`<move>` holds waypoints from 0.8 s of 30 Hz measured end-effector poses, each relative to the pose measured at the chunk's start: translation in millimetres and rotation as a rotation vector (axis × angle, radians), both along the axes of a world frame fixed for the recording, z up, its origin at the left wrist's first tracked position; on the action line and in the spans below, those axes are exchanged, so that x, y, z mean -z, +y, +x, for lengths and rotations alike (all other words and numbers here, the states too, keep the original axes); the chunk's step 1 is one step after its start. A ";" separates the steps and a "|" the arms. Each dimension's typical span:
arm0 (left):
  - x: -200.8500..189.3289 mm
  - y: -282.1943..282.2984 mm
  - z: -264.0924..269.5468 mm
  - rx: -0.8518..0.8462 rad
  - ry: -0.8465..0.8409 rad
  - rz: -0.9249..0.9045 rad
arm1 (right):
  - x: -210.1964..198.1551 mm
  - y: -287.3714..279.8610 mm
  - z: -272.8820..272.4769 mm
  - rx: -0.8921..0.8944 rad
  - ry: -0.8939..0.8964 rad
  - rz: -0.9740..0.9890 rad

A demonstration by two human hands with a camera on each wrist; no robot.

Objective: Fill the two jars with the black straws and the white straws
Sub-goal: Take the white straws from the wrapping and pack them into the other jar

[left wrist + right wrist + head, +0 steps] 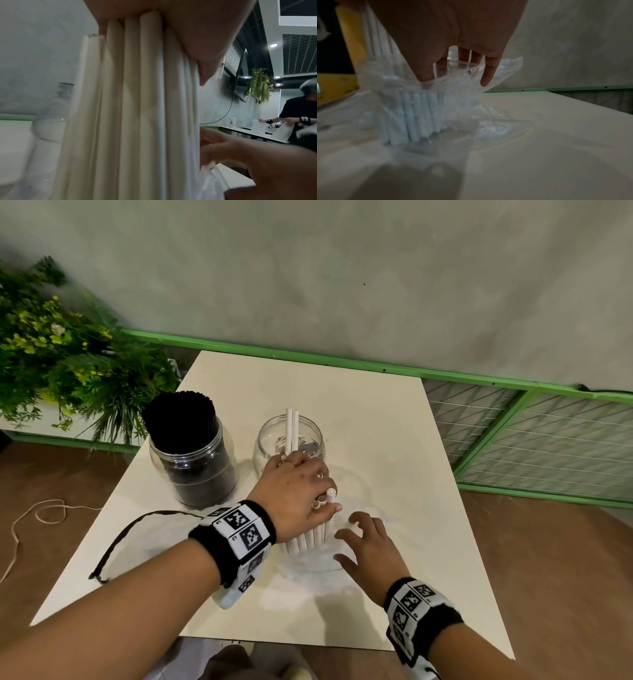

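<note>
Black straws [180,414]: packed upright in the left-hand clear jar [197,470], ends level above the rim; that half of the job looks finished.
White-straw jar [290,444]: clear, beside the black one, near the middle of the cream table [394,440]; holds only two white straws [292,430] standing against the near wall, so plenty of room left.
White straw bundle [313,534]: upright on the table just in front of the second jar, lower ends inside a clear plastic bag [464,86] that lies crumpled around the base.
Left hand [298,493]: fingers and thumb curled round the upper part of the bundle, squeezing it together; probably gripped high so the lower ends can slide free of the bag as one bunch.
Right hand [368,546]: low beside the bundle's base, fingers spread and reaching down at the bag's open edge; wrist view shows fingertips [488,77] at the plastic rim, though whether any pinch it cannot be told through the blur. Likely there to pin the bag down while the bundle lifts.
Step in hand: freeing the white straws from their wrapper before moving them to the jar.
Risk: loose grip could let straws fan out or drag the bag up with them.
Elsewhere: brown cord [137,529] on the table's left; green foliage [61,357] behind.
</note>
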State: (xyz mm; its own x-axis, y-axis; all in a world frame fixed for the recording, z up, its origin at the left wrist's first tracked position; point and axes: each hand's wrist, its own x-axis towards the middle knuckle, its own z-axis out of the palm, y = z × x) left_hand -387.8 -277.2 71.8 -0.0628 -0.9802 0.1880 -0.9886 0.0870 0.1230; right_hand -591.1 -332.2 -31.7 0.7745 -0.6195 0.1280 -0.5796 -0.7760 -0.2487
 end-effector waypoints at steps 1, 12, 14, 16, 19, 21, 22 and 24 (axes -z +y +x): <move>1.4 -0.4 -1.6 -0.011 0.001 -0.017 | 0.5 2.8 -4.4 -0.004 0.058 -0.045; 3.7 -6.4 -13.7 -0.081 -0.009 -0.036 | -2.5 -7.0 -16.9 -0.498 0.200 -0.242; 3.6 -7.6 -15.5 -0.083 -0.001 -0.038 | -1.7 -7.6 -13.6 -0.429 0.242 -0.045; 4.0 -8.0 -17.2 -0.082 0.000 -0.037 | -3.1 -8.1 -9.2 -0.281 0.234 0.215; 4.7 -6.8 -19.3 -0.075 -0.008 -0.033 | -3.9 -11.8 2.1 -0.047 0.220 0.417; 4.5 -6.1 -19.6 -0.068 -0.006 -0.030 | 1.1 -12.6 11.0 0.054 0.251 0.467; 4.3 -5.7 -19.4 -0.066 -0.004 -0.029 | 4.5 -13.2 13.7 0.089 0.286 0.477; 4.5 -4.5 -19.1 -0.062 -0.008 -0.035 | 14.6 -13.7 15.4 0.130 0.370 0.456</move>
State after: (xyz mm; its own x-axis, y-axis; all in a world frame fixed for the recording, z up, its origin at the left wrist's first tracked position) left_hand -406.9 -281.8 67.3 -0.0036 -0.9751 0.2217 -0.9931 0.0295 0.1135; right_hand -575.8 -346.0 -46.3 0.6311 -0.6410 -0.4369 -0.7742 -0.5556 -0.3032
